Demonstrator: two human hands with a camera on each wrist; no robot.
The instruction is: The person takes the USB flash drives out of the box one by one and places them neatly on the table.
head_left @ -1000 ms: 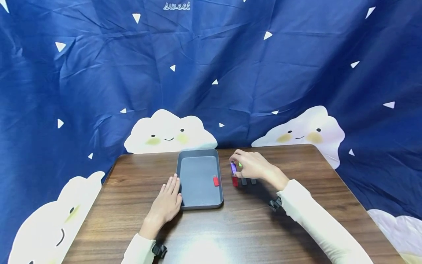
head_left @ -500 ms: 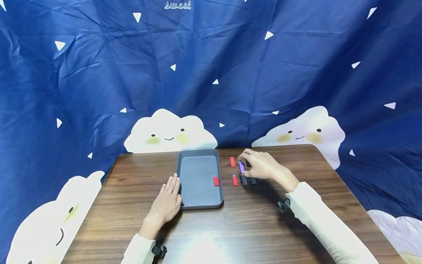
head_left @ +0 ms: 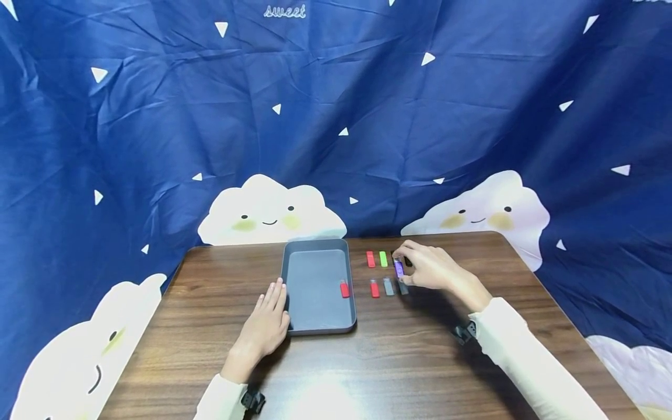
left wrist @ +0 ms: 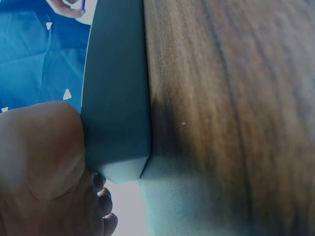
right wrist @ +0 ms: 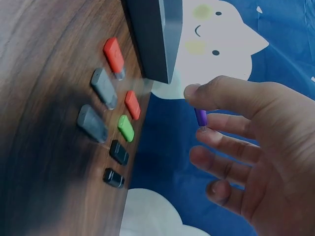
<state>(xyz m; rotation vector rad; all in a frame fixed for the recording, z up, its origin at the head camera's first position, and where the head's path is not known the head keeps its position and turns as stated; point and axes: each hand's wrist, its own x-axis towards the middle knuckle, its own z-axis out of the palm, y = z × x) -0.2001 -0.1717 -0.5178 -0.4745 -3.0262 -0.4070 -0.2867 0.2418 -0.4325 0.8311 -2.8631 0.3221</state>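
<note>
My right hand pinches a purple USB flash drive between thumb and fingertips, above the row of drives to the right of the tray. In the right wrist view the purple drive stands clear of the table, partly hidden by the thumb. My left hand lies with straight fingers along the left rim of a grey rectangular tray. Inside that tray, near its right wall, is a red USB flash drive.
Two rows of drives lie on the wooden table: red and grey ones in the near row; red, green and black in the far row. A blue cloud-patterned curtain hangs behind.
My right hand has moved to the right over the drives, carrying the purple flash drive. The red and green drives it covered now show. The left hand and tray keep their place.
</note>
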